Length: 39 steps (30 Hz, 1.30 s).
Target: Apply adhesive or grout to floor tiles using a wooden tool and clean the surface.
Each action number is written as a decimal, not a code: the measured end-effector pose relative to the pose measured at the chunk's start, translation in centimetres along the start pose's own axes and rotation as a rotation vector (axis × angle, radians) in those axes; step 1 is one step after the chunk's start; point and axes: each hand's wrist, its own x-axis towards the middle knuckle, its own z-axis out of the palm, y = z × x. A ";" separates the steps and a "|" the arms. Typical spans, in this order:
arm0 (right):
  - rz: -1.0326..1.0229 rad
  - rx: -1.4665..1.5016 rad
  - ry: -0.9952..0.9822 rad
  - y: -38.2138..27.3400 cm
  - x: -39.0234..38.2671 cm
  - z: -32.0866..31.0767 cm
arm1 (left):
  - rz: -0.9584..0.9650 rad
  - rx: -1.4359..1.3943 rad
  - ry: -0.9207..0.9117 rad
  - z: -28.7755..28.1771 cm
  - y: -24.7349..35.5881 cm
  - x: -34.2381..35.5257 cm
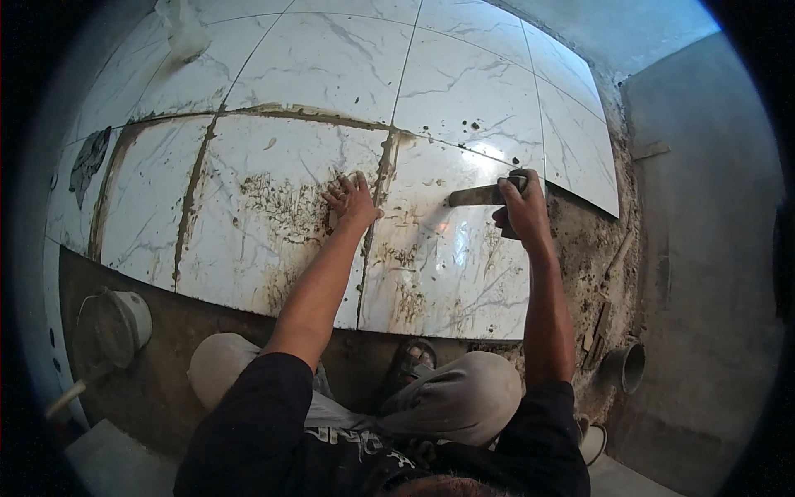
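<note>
My left hand [352, 203] rests with spread fingers on a muddy white marble-patterned tile [248, 149], close to the cement-smeared joint at its right edge. My right hand [523, 207] is closed around the dark head of what looks like a hammer [474, 196]. Its thick greyish handle points left over the neighbouring tile [480, 290], which carries brown smears and light reflections. Whether the handle touches that tile, I cannot tell. Wet brown cement and crumbs lie along the joints between the tiles.
A bucket [124, 327] stands on the lower left floor beside a wooden handle [66, 399]. A dark rag [89, 166] and a pale plastic bag [184, 31] lie on tiles. Rough mortar, wood scraps [596, 331] and a dark container [625, 369] line the right grey wall [712, 248].
</note>
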 end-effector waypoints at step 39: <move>0.012 0.015 0.026 -1.0 1.8 1.5 | 0.003 0.066 -0.055 -0.7 0.4 0.0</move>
